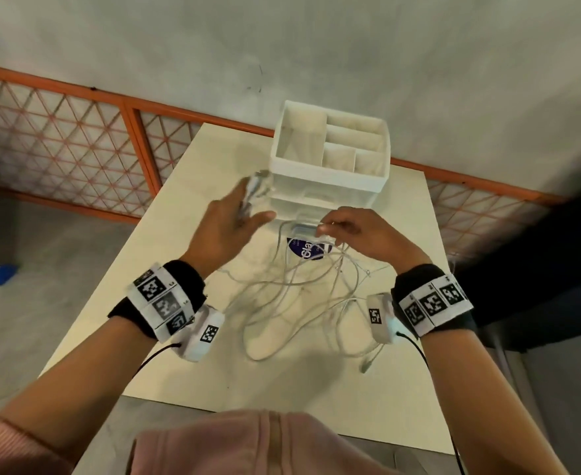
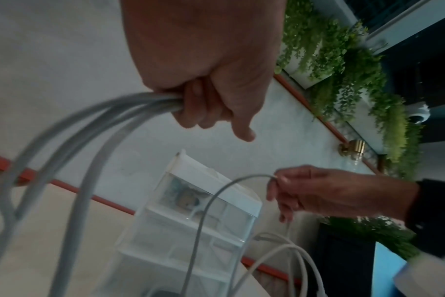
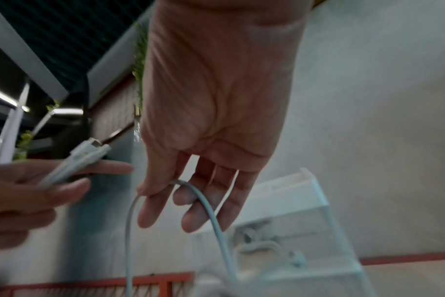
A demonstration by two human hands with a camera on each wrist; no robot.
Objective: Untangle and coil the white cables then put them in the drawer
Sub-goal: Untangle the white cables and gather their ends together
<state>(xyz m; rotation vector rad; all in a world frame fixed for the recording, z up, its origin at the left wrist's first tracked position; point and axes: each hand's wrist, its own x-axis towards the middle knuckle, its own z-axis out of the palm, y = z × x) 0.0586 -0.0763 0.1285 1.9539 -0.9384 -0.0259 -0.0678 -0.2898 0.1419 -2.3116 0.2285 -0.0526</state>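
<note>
A tangle of white cables [image 1: 295, 303] lies on the cream table [image 1: 186, 186] in front of a white drawer unit [image 1: 330, 186]. My left hand [image 1: 248, 214] is raised left of the unit and grips a bundle of cable strands [image 2: 89, 128], their connector ends [image 3: 89, 148] sticking out past the fingers. My right hand [image 1: 323, 228] hovers in front of the drawers and pinches a single strand [image 3: 203, 203] between thumb and forefinger. That strand [image 2: 216, 193] arches down to the pile.
The unit's top is an open tray with several compartments [image 1: 337, 142]. A coiled cable [image 3: 267, 245] shows inside an upper clear drawer. A blue round label [image 1: 307, 250] lies on the table under the cables. An orange lattice railing [image 1: 76, 138] runs behind the table.
</note>
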